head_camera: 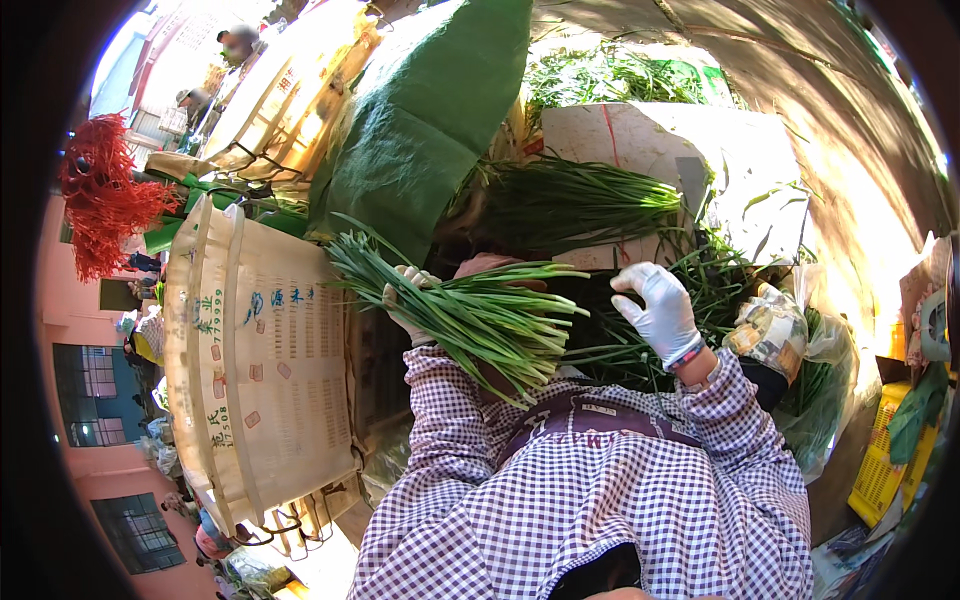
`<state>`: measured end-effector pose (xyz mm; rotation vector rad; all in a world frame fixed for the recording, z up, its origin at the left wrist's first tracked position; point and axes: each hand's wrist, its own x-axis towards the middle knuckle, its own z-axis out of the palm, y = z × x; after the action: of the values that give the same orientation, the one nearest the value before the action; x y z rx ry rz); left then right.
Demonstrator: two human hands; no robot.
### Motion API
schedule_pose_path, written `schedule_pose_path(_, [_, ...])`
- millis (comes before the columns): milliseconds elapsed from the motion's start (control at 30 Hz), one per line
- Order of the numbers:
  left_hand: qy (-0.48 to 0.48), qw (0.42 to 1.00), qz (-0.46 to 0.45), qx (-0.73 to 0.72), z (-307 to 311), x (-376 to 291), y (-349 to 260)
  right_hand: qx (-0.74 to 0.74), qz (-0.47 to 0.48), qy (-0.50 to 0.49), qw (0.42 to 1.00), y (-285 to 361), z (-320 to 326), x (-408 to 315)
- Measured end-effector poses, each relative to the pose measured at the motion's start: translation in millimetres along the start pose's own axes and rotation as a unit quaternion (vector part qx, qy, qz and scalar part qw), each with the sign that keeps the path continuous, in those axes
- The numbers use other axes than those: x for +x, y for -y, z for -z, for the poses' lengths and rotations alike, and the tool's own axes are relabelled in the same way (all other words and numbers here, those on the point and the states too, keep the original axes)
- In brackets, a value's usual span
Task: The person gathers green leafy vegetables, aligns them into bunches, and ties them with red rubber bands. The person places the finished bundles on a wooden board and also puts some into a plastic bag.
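Note:
In my gloved left hand (406, 319) is a loose bunch of long green leaf vegetables, likely garlic chives (487, 311). Their pale cut ends point right, and the dark leaf tips hang out to the left. My right hand (664, 315), in a thin whitish glove, is a short way right of those ends, thumb and fingers curved apart with nothing visible between them. A larger pile of chives (585, 199) lies beyond on a white board (757, 172), a red string across it. Loose dark stalks (619, 360) lie under and behind my right hand.
White plastic crates (285, 360) stand close at left, with a green sheet (427, 127) beyond them. Red strings (112, 195) hang far left. Trimmings (615, 79) are heaped behind the board. A plastic bag of greens (821, 397) and a yellow crate (889, 450) are at right.

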<state>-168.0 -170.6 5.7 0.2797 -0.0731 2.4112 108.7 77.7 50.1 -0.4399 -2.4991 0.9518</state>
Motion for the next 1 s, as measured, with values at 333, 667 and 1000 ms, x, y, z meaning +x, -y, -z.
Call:
schedule_pose_path(333, [0.111, 0.987, 0.113, 0.039, -53.6, 21.9, 26.1, 0.238, -0.02, 0.308, 0.921, 8.5, -34.8, 69.6])
schedule_pose_path(667, [0.103, 0.984, 0.144, 0.028, -70.0, 44.7, 50.3, 0.374, -0.046, 0.378, 0.845, 15.8, -25.8, 54.9])
schedule_pose_path(1000, [-0.245, 0.85, 0.107, 0.454, -69.3, 90.3, 201.8, 0.685, -0.274, 0.201, 0.645, 22.2, -29.5, 46.5])
